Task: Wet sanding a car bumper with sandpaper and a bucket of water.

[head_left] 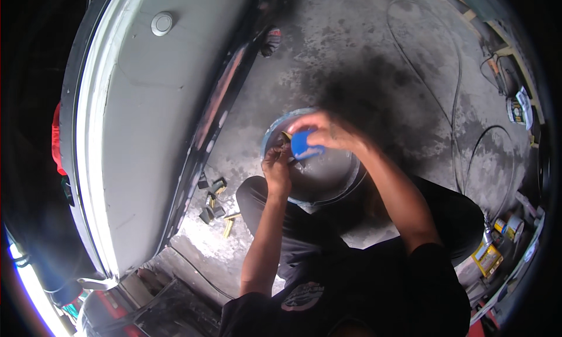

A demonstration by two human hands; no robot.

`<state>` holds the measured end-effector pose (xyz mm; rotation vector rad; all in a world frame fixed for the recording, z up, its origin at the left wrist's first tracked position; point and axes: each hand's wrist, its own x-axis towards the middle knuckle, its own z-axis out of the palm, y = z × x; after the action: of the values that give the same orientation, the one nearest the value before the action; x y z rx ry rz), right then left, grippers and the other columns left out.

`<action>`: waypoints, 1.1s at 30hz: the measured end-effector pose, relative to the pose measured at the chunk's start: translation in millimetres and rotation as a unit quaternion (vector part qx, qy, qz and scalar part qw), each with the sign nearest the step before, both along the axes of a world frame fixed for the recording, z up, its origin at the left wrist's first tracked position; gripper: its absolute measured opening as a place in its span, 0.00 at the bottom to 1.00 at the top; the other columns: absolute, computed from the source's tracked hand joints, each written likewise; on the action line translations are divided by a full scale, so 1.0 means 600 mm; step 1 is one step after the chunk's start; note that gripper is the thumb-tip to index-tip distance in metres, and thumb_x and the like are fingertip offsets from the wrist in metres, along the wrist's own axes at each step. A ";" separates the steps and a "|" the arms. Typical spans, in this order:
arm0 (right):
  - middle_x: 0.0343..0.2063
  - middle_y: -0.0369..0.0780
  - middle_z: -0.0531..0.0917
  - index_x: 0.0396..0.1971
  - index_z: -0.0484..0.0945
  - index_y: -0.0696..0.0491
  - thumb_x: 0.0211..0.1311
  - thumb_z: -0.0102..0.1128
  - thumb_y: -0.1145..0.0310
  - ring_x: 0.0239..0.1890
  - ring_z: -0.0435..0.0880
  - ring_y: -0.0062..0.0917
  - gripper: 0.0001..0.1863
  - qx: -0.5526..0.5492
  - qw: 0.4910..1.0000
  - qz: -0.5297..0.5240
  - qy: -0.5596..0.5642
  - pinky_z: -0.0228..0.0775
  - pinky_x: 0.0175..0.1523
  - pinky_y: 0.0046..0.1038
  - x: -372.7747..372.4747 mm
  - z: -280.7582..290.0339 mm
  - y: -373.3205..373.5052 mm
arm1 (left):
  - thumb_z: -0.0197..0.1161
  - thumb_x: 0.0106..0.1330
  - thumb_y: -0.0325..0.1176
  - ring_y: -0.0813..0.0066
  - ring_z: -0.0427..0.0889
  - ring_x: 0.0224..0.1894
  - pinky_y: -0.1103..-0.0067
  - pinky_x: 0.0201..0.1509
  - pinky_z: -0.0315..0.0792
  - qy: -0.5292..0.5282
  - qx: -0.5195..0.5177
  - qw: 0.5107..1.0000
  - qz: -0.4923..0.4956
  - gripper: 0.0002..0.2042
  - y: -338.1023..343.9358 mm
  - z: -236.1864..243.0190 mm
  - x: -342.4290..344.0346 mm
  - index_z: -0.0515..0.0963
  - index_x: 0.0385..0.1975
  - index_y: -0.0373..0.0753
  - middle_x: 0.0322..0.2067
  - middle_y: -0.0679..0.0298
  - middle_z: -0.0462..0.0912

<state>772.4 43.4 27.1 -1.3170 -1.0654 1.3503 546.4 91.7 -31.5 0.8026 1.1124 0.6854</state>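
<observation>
My right hand [319, 129] grips a blue object [304, 146], somewhat blurred, above a round basin [351, 179] of cloudy grey water. Beside it, my left hand [278, 161] is closed on a small dark piece with some yellow [285, 137], at the left part of the basin; its exact shape is hard to make out. My two hands are close together, and whether the blue object touches the dark piece cannot be told.
A grey vehicle panel [152, 114] with a dark, patchy lower edge stands along the left. Small dark and yellow blocks [213, 211] lie on the concrete floor [351, 50]. A cable [453, 103], cans [514, 226] and several tools line the right. My bent legs surround the basin's near side.
</observation>
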 end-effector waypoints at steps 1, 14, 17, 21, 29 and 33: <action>0.48 0.46 0.93 0.51 0.89 0.61 0.54 0.63 0.77 0.50 0.91 0.30 0.22 0.017 0.997 0.026 0.069 0.81 0.58 0.31 -0.009 -0.034 -0.006 | 0.72 0.74 0.34 0.80 0.84 0.37 0.79 0.40 0.80 -0.004 -0.002 1.000 -0.005 0.09 -0.004 0.001 0.011 0.80 0.32 0.43 0.36 0.68 0.87; 0.51 0.44 0.88 0.55 0.81 0.61 0.69 0.63 0.85 0.56 0.89 0.27 0.17 0.053 0.986 -0.156 0.010 0.82 0.61 0.30 -0.057 -0.066 -0.010 | 0.66 0.67 0.20 0.71 0.87 0.41 0.72 0.53 0.82 -0.099 -0.038 0.994 -0.006 0.07 0.002 0.030 -0.021 0.80 0.40 0.39 0.39 0.63 0.87; 0.53 0.43 0.89 0.58 0.83 0.61 0.67 0.65 0.85 0.57 0.89 0.27 0.20 0.103 0.987 -0.109 0.050 0.81 0.64 0.30 -0.045 -0.100 -0.016 | 0.62 0.66 0.20 0.68 0.86 0.51 0.68 0.62 0.82 -0.097 -0.080 0.992 0.012 0.11 -0.005 0.068 0.003 0.80 0.48 0.36 0.43 0.61 0.86; 0.54 0.43 0.89 0.59 0.82 0.60 0.66 0.67 0.84 0.57 0.88 0.27 0.22 0.084 0.995 -0.008 0.057 0.80 0.64 0.31 -0.030 -0.087 -0.013 | 0.62 0.67 0.20 0.65 0.86 0.56 0.68 0.62 0.81 -0.150 -0.143 0.976 -0.069 0.17 0.004 0.046 -0.024 0.82 0.55 0.33 0.49 0.59 0.88; 0.64 0.49 0.80 0.67 0.79 0.52 0.63 0.76 0.70 0.67 0.80 0.46 0.31 0.169 0.951 -0.105 -0.238 0.76 0.70 0.42 -0.075 -0.072 -0.020 | 0.60 0.73 0.21 0.72 0.86 0.55 0.77 0.60 0.79 -0.058 -0.015 0.997 -0.044 0.17 -0.007 0.067 -0.007 0.81 0.60 0.31 0.53 0.59 0.88; 0.65 0.50 0.80 0.71 0.78 0.53 0.66 0.75 0.68 0.68 0.80 0.45 0.33 0.160 0.954 -0.069 -0.245 0.75 0.71 0.42 -0.070 -0.061 -0.021 | 0.60 0.74 0.21 0.71 0.84 0.57 0.76 0.64 0.77 -0.075 0.024 0.996 -0.033 0.18 -0.012 0.077 -0.003 0.78 0.62 0.29 0.56 0.57 0.86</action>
<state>730.6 30.8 -9.7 -1.4791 -1.4248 0.7174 544.7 84.5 14.7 0.8123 0.9332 0.7084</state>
